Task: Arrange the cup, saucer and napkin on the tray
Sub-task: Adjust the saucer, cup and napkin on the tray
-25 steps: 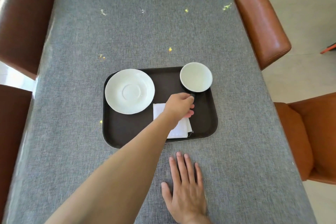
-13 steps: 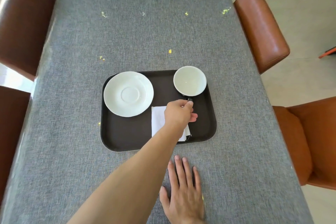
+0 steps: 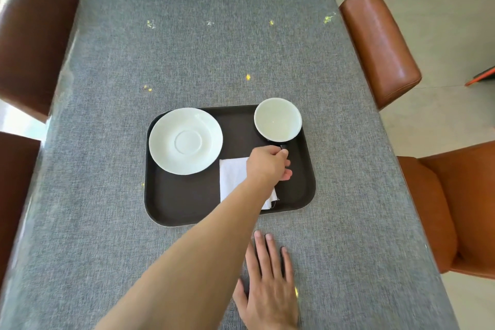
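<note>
One dark brown tray point(image 3: 187, 203) sits on the grey tablecloth point(image 3: 187, 48), and everything else places itself off that tray. On it there are three things: one white saucer point(image 3: 185, 141) at its far left corner, one cup point(image 3: 277, 119) with a white inside and a dark outside at its far right corner, and one white napkin point(image 3: 235, 179) lying flat at its near middle, just beside the saucer's near right edge.

The left hand point(image 3: 269, 165) reaches in over the tray's near edge, the forearm crossing part of the napkin. Its thumb and forefinger are pinched on the cup's dark handle point(image 3: 283, 146), which points toward the near side of the tray; the other fingers are curled under.

The right hand point(image 3: 270, 286) lies palm down on the cloth just in front of the tray's near edge, fingers straight and close together, touching nothing but the cloth.

Four brown leather chairs point(image 3: 380, 43) stand round the table, two to the tray's left and two to its right. A few small yellow specks point(image 3: 248, 77) dot the cloth beyond the tray.
</note>
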